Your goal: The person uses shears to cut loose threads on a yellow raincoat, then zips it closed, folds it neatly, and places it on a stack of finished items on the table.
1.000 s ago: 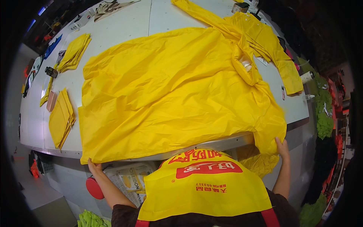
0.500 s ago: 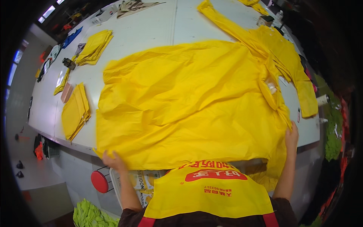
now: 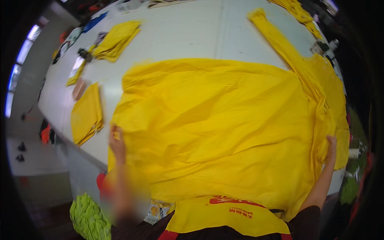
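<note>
A large yellow garment [image 3: 224,120] lies spread over the white table [image 3: 188,36], with a sleeve [image 3: 280,44] running to the far right. My left hand [image 3: 117,144] grips the garment's near left edge, fingers closed on the cloth. At the near right, my right hand [image 3: 330,148] holds the bunched right edge. Both forearms come up from the lower edge beside my yellow vest [image 3: 228,218].
Folded yellow garments lie in stacks at the left [image 3: 86,114] and far left [image 3: 116,36]. More yellow cloth [image 3: 296,10] sits at the far right. A green bundle [image 3: 88,216] and a red round object [image 3: 101,181] are below the table's near edge.
Both hands have risen from the table's front edge onto the garment, lifting its near hem up over the table. The view has closed in on the cloth.
</note>
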`<state>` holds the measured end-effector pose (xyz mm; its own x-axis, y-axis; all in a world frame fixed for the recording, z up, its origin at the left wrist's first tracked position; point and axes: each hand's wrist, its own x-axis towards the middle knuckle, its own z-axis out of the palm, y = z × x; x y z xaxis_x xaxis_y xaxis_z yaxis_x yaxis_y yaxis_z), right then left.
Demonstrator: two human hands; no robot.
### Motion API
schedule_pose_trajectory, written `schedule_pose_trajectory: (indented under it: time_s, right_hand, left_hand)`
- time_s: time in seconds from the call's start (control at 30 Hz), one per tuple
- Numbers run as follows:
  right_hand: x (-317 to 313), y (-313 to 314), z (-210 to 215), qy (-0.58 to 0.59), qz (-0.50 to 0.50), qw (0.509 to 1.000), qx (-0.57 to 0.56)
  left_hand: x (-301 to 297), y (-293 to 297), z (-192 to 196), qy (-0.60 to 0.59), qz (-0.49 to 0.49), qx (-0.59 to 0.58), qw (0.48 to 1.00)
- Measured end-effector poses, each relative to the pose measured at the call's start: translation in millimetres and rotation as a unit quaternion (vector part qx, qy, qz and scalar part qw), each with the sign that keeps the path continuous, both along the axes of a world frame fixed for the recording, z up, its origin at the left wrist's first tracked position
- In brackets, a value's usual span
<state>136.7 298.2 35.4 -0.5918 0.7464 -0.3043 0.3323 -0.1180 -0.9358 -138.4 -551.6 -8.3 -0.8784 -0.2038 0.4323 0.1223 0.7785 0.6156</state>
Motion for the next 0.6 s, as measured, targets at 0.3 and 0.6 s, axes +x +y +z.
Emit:
schedule_pose_trajectory:
  time_s: [0.3,0.6]
  right_hand:
    - [-105,93,-9,-0.127,0.025,0.864,0.487]
    - [-324,-30,-56,-0.138,0.406,0.648,0.630]
  left_hand:
    - [-247,-15,-14,-0.372,0.077,0.119,0.917]
    - [-274,2,-11,-0.422,0.010,0.200,0.884]
